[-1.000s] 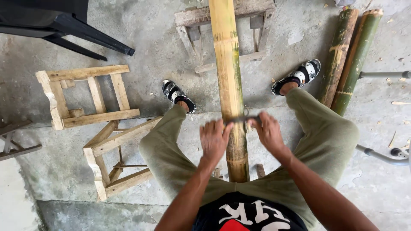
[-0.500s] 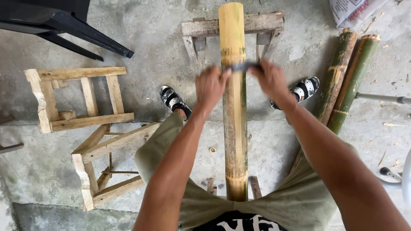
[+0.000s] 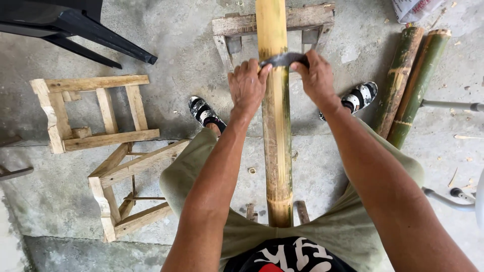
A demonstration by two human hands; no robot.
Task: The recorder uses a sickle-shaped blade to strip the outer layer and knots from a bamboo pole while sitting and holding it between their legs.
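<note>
Both hands, left hand [image 3: 247, 86] and right hand [image 3: 316, 76], clenched on the blade [image 3: 283, 60], barely moved since; one bamboo pole [image 3: 276, 126], two green culms [image 3: 411, 80], two wooden frames [image 3: 96, 113].

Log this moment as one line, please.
left hand and right hand: gripping curved blade | blade: across bamboo pole | pole: on wooden stand

Smooth yellow bamboo pole [image 3: 276, 131], dull grey metal blade [image 3: 283, 59], rough weathered wooden stools [image 3: 96, 113], gritty concrete floor [image 3: 186, 45].
</note>
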